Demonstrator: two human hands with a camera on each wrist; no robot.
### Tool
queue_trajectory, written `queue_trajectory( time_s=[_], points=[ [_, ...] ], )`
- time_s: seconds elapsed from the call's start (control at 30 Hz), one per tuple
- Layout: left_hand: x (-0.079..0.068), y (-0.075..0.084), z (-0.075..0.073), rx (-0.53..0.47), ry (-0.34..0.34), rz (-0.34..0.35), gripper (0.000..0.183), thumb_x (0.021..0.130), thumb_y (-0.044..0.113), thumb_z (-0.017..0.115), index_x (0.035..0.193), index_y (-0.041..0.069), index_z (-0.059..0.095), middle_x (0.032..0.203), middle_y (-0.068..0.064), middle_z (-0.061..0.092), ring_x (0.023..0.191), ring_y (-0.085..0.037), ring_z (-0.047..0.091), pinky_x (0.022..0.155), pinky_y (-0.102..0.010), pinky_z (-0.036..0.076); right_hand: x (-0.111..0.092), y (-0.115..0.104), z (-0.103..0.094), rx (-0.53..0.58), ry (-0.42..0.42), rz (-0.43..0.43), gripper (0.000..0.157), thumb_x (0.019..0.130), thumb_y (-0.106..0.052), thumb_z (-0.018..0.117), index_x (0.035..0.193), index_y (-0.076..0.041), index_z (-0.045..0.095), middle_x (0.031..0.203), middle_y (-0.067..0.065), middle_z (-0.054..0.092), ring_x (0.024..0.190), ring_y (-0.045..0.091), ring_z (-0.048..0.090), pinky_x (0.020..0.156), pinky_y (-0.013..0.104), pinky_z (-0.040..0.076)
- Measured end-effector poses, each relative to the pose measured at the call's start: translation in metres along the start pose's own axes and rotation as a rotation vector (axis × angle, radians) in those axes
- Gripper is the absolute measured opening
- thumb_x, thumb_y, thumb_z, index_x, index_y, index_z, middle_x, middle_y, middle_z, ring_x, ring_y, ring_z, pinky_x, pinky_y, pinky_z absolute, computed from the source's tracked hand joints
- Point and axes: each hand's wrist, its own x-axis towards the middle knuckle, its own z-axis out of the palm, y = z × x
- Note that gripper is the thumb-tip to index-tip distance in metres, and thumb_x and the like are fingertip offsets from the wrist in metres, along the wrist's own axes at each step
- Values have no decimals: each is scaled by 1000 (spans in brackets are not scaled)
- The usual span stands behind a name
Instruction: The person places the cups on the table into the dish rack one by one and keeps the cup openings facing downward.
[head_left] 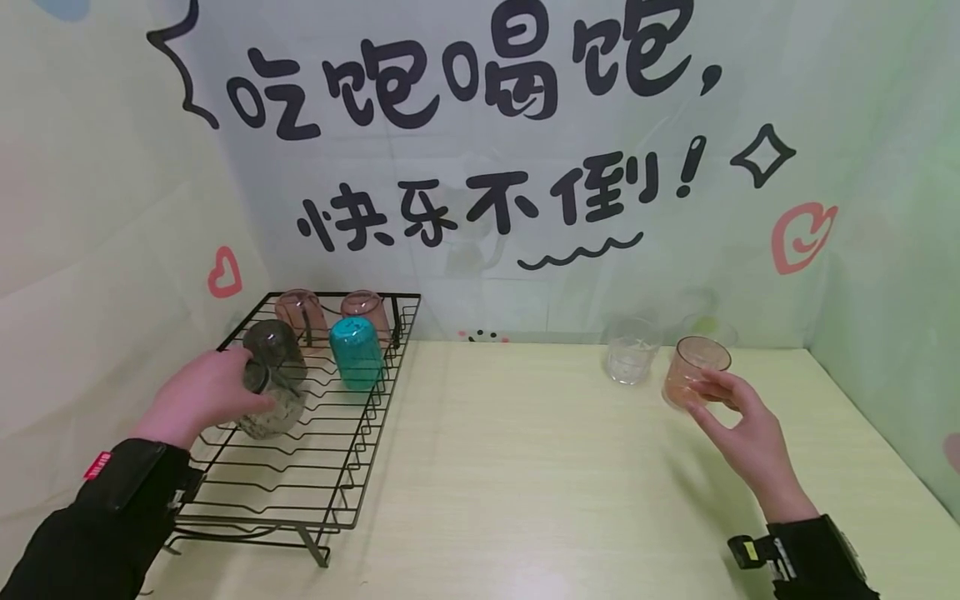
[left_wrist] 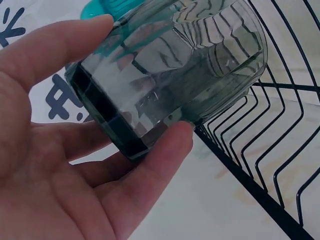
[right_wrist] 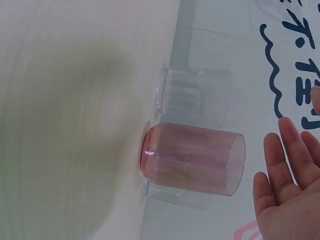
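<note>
The bare left hand (head_left: 204, 396) adjoins a black sleeve (head_left: 78, 537) and black wristband (head_left: 142, 471) bearing a red tag (head_left: 98, 465) with pale markings, while the bare right hand (head_left: 756, 450) adjoins a black cuff (head_left: 819, 557) fitted with a black block (head_left: 739, 553) carrying a yellow patch (head_left: 751, 550).

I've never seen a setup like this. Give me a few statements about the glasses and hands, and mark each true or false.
1. The left hand holds a smoky glass. True.
2. The teal glass stands directly on the tabletop. False: the teal glass is on the wire rack.
3. The right hand is near a pink glass. True.
4. That pink glass is upside down. False: its mouth faces up.
5. Two more pink glasses are at the rack's far end. True.
</note>
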Motion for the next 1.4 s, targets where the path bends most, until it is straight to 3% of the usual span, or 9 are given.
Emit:
queue_trajectory(
  time_s=[0.2,0.37,0.5,0.6,0.83,1.0,1.17,1.4],
  points=[
    [4,-1,1,10,-32,-2,84,76,36,80,125,-23,46,122,-43,51,103,-53,55,82,-62,48,0,0,0,-9,5,-4,48,90,-12,73,132,1,54,115,21,66,102,-16,48,87,9,33],
    [5,-2,1,11,-61,-8,69,74,31,80,115,-18,53,104,-32,60,84,-39,58,70,-51,51,-1,0,-2,-18,2,9,48,90,-11,74,132,1,54,115,20,66,102,-16,48,87,8,33],
    [5,-6,2,-1,-86,-16,50,75,27,78,100,-10,55,80,-14,55,69,-28,51,57,-39,42,-2,-1,-3,-23,-10,35,48,91,-13,73,132,1,53,116,18,65,103,-16,46,87,10,33],
    [6,-11,3,-10,-108,-33,47,76,27,77,97,-8,53,75,-9,48,66,-25,48,55,-37,37,-1,-1,-4,-30,-10,37,48,90,-12,73,132,1,53,115,18,66,102,-15,46,86,9,32],
    [11,-22,3,20,-109,-55,67,77,34,79,111,-19,53,94,-27,61,77,-36,58,64,-48,51,9,4,-6,-76,-5,-24,49,89,-12,75,131,1,54,112,18,66,101,-10,47,85,12,34],
    [12,-26,4,36,-110,-67,81,77,38,80,121,-23,49,114,-42,55,94,-50,59,74,-58,51,21,7,-9,-128,-19,-69,49,86,-7,76,130,2,55,111,20,66,104,20,56,87,29,40],
    [12,-31,5,37,-100,-66,82,78,37,78,122,-24,47,117,-44,53,98,-53,57,76,-59,50,32,8,-12,-149,-52,-109,51,85,-2,75,131,6,54,113,26,64,107,40,56,89,54,40],
    [11,-31,5,43,-85,-64,76,78,35,77,118,-23,49,109,-39,58,89,-47,60,71,-55,51,42,13,-15,-197,-76,-160,53,82,-2,77,129,10,54,112,28,65,106,45,57,89,59,41]
  ],
)
